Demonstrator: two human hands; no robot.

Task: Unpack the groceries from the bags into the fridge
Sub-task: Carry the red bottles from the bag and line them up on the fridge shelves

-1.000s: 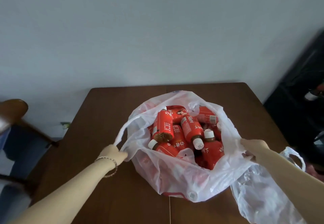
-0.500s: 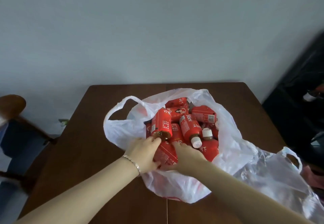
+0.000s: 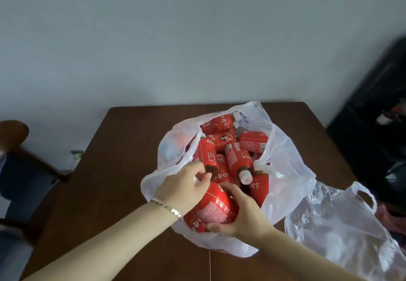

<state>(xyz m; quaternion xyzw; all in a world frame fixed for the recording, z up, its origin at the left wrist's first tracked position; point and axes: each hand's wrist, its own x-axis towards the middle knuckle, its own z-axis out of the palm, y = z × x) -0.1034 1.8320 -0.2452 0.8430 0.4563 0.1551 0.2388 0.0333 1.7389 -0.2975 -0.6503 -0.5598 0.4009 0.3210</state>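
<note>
Extraction of one bottle is the step in hand. I have both hands in the white bag (image 3: 285, 170) on the table (image 3: 120, 170). The left hand (image 3: 184, 188) curls its fingers over the neck end of a red juice bottle (image 3: 211, 210), and the right hand (image 3: 246, 214) wraps its body. The bottle lies at the bag's near rim. Next, I judge, it must be lifted clear of the plastic without snagging. I cannot identify the fridge.

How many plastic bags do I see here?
2. The white bag full of red bottles sits in the middle; the crumpled clear bag lies just right of it. None looks hidden.
</note>
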